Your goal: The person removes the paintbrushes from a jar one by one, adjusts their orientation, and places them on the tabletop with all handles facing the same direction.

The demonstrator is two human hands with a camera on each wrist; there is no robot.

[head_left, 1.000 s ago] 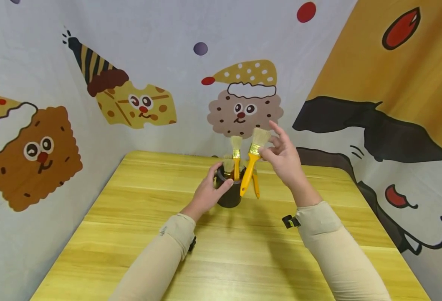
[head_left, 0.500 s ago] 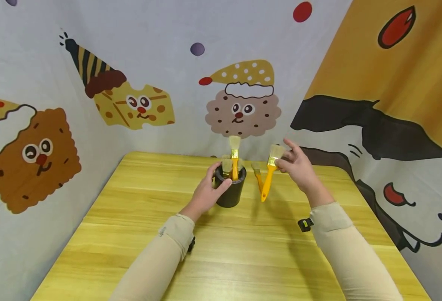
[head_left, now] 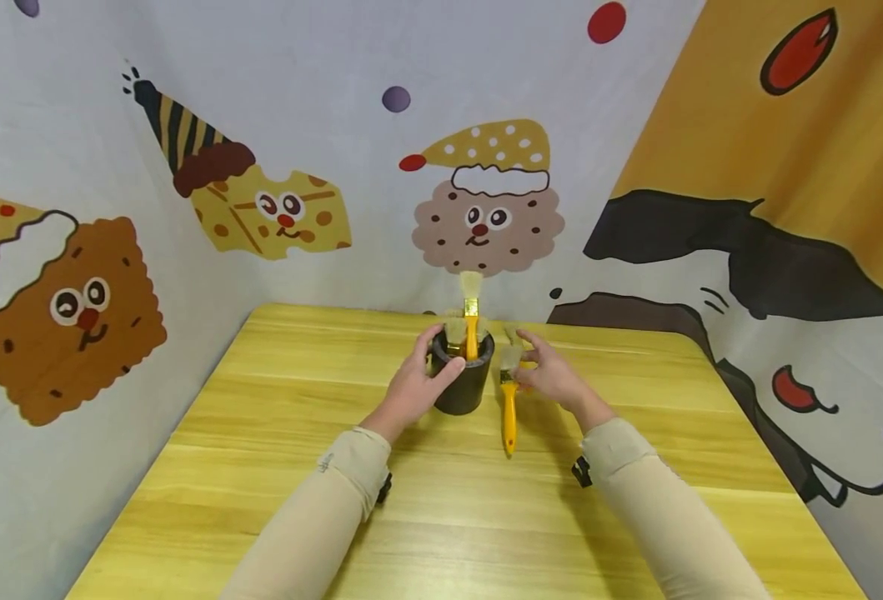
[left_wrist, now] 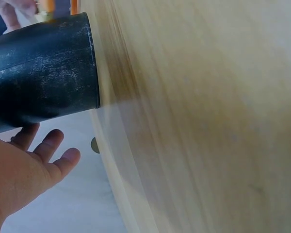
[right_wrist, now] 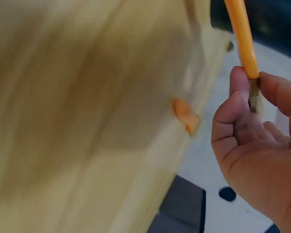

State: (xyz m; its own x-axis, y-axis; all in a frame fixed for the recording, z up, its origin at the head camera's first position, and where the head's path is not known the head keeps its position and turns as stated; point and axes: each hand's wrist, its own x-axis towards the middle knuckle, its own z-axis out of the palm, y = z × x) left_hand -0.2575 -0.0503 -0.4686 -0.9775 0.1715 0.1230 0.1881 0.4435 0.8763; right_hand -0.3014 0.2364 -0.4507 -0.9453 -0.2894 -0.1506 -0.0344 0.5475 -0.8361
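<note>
My left hand [head_left: 414,387] grips the left side of a black cup [head_left: 462,393], its thumb at the near rim; in the left wrist view several fingers lie beside the cup [left_wrist: 43,68]. Out of the cup rises a paintbrush [head_left: 471,287] with pale bristles up, among other brush heads. Right of the cup, my right hand [head_left: 557,379] pinches another paintbrush [head_left: 510,417] at its metal ferrule, bristles away from me and yellow-orange handle pointing toward me. The right wrist view shows thumb and fingertips at the ferrule below the orange handle [right_wrist: 242,39].
One more paintbrush [head_left: 512,333] lies beyond the held one, mostly covered by the hand and brush; its orange handle [right_wrist: 185,115] shows in the right wrist view. The wooden table [head_left: 441,517] ends at a cartoon-printed cloth [head_left: 298,100] behind and at both sides.
My right hand first carried its paintbrush rightward away from the cup, then lowered it and brought it back left, beside the cup. The left hand has stayed on the cup.
</note>
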